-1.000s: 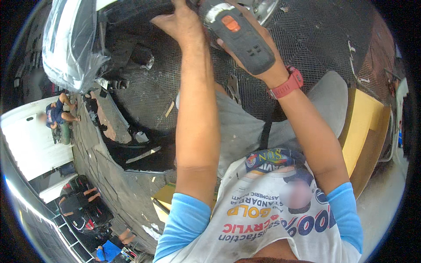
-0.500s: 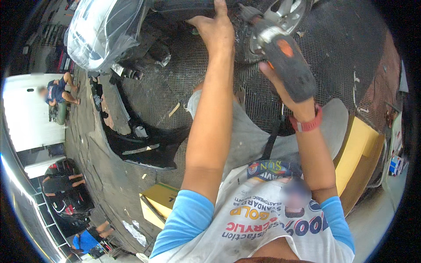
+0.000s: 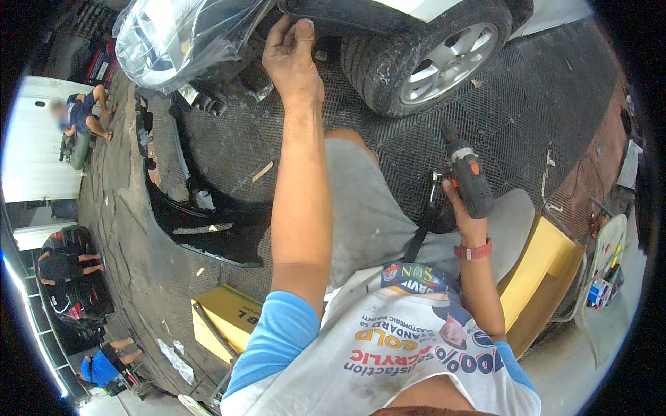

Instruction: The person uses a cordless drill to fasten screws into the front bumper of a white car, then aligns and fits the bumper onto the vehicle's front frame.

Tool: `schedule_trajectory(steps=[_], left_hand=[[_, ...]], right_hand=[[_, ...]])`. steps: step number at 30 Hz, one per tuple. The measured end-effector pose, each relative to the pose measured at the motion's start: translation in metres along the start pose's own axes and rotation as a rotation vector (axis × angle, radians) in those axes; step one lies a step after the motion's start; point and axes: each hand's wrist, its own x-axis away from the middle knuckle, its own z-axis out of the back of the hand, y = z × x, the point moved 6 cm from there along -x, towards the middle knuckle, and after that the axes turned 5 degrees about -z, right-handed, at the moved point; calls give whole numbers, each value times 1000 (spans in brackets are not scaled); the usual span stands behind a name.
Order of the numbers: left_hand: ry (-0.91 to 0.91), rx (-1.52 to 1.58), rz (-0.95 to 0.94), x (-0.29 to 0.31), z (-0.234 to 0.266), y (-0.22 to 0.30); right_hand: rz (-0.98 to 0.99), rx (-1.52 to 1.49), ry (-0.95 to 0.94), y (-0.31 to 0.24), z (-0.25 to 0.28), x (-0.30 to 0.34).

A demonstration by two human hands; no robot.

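Observation:
My left hand (image 3: 294,66) is raised to the lower edge of the car's dark wheel-arch trim (image 3: 340,19). Its fingers are curled with the thumb alongside; whatever they may hold is too small or hidden to make out. In my right hand (image 3: 466,222) is a black and orange cordless drill (image 3: 472,182), held above my lap with its chuck directed away from me toward the wheel. The tyre (image 3: 378,73) with its silver alloy rim (image 3: 451,62) stands ahead, apart from the drill.
Clear plastic film covers the headlight (image 3: 163,41) at upper left. A black bumper-like panel (image 3: 163,208) lies on the ribbed mat. Yellow cardboard boxes (image 3: 225,319) (image 3: 538,270) flank me. A chair (image 3: 602,305) holds small items at right. Other people (image 3: 87,114) sit at far left.
The drill has come down from beside the wheel toward my lap. My left hand has shifted left, its fingers now curled in. More of the wheel shows.

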Motion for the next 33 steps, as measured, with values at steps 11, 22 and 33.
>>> schedule_trajectory(steps=[11,22,33], left_hand=[[41,-135,-18,-3,-4,8],[26,-54,35,-5,-2,-5],[-2,57,36,-2,-14,2]], right_hand=[[26,13,-67,10,-24,5],[-9,87,-51,21,-24,-2],[-593,-540,326,126,32,7]])
